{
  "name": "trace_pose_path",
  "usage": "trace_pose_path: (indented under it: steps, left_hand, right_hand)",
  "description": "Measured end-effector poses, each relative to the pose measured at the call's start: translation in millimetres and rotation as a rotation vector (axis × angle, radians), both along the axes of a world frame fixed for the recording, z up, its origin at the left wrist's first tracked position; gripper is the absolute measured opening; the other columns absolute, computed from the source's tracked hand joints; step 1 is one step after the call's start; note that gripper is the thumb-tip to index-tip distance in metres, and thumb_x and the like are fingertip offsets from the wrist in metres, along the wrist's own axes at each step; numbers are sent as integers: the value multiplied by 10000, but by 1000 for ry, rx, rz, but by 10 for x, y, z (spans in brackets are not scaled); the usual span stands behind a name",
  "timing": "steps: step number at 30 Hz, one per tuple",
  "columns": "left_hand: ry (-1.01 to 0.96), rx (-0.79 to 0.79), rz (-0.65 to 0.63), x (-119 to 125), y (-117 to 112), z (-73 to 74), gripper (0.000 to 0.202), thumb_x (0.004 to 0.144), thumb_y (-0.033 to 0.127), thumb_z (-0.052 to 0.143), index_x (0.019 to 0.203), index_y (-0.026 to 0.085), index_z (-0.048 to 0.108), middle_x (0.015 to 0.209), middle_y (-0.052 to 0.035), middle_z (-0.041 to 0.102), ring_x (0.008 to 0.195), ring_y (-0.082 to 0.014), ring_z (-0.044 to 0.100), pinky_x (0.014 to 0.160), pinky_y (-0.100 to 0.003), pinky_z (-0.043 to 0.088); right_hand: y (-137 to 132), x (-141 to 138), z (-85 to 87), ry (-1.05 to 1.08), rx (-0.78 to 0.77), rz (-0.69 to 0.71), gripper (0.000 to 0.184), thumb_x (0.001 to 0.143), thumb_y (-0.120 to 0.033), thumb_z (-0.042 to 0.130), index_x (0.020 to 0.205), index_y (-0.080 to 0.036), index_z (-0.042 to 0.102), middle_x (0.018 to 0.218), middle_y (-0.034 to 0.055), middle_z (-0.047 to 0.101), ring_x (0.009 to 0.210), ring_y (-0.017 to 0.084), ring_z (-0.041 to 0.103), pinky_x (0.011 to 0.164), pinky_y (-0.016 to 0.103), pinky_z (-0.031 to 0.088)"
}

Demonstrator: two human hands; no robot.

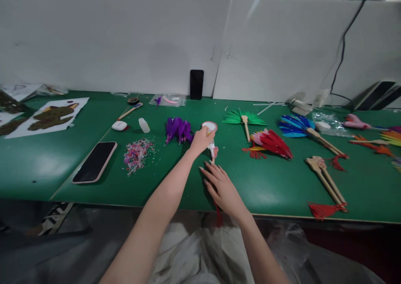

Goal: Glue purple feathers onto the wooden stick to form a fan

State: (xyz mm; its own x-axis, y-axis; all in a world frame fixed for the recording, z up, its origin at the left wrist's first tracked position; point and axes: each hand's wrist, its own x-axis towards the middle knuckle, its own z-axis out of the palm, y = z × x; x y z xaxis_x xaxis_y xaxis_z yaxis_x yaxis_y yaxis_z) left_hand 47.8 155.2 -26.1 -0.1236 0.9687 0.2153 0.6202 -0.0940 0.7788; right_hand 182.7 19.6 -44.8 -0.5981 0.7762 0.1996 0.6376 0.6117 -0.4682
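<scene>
My left hand (pixel 202 140) is closed around a white glue bottle (pixel 211 146), tipped with its nozzle pointing down toward me. The nozzle is over or touching the pinkish head of a small fan handle (pixel 216 151); the exact contact is too small to tell. A round white piece with a reddish rim (pixel 209 124) shows just behind these fingers. Flat on the table, my right hand (pixel 220 184) has its fingers stretched beside and partly over the handle, hiding most of it. A red tassel (pixel 218 215) hangs over the table edge below that hand. Purple feathers (pixel 178 129) lie left of my left hand.
Colourful bits (pixel 138 153), a phone (pixel 95 163), a small white bottle (pixel 144 125) and an earbud case (pixel 119 126) lie left. Right are green (pixel 236 117), red (pixel 275 143) and blue (pixel 294 126) feather fans and bare wooden handles (pixel 327 181). Another phone (pixel 196 84) leans against the partition.
</scene>
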Motion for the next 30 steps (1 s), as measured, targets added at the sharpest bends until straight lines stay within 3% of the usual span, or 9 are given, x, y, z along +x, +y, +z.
trace_pose_path:
  steps: [5,9,13,15,18,23,27,30]
  left_hand:
    - [-20,103,102,17,6,-10,262,847,389,439,960,161,499,773,-88,631,710,-193,600,615,-258,391]
    - [-31,28,23,26,12,-34,214,823,375,485,868,168,513,688,-62,612,643,-180,586,599,-254,385]
    - [-172,175,148,17,13,-12,232,815,387,503,923,181,491,746,-50,603,678,-172,589,602,-245,385]
    - [-300,245,243,-19,21,39,262,787,430,535,874,187,489,740,-32,584,669,-156,577,589,-233,382]
    - [-654,269,351,-93,49,152,316,769,492,530,793,183,469,658,11,527,535,-103,517,511,-211,369]
    - [-1188,219,225,-164,79,312,361,702,493,607,789,191,429,604,56,481,443,-64,485,427,-182,364]
    - [-1324,161,184,-188,61,361,341,709,448,626,854,190,455,674,25,560,502,-78,562,506,-206,461]
    - [-1434,-35,171,-198,43,393,293,761,444,580,803,165,501,663,-4,582,521,-69,565,527,-188,475]
  right_hand:
    - [-2,3,1,9,-4,-1,440,892,-236,359,1327,-219,425,1430,51,338,1336,200,250,1086,452,244]
    - [-5,4,13,1,-5,0,438,895,-236,354,1326,-210,428,1431,52,336,1340,195,241,1092,442,234]
    - [-4,-3,26,-1,-16,-6,432,899,-237,348,1322,-210,433,1430,50,339,1338,189,246,1095,434,227]
    - [-5,-7,36,10,-27,-8,431,901,-240,349,1324,-215,430,1429,47,341,1339,184,243,1096,431,223]
    - [-12,-11,60,51,-46,-11,423,901,-256,369,1316,-218,439,1423,50,354,1339,184,242,1097,437,214]
    - [-12,9,96,313,-131,-37,402,894,-332,423,1287,-256,467,1387,55,411,1296,190,336,1076,427,261]
    - [66,64,112,663,-124,-255,289,880,-322,439,1087,-218,614,1180,83,593,1118,195,531,975,375,407]
    - [184,115,179,814,-133,-421,267,845,-355,491,991,-183,634,999,92,666,950,206,615,879,380,475]
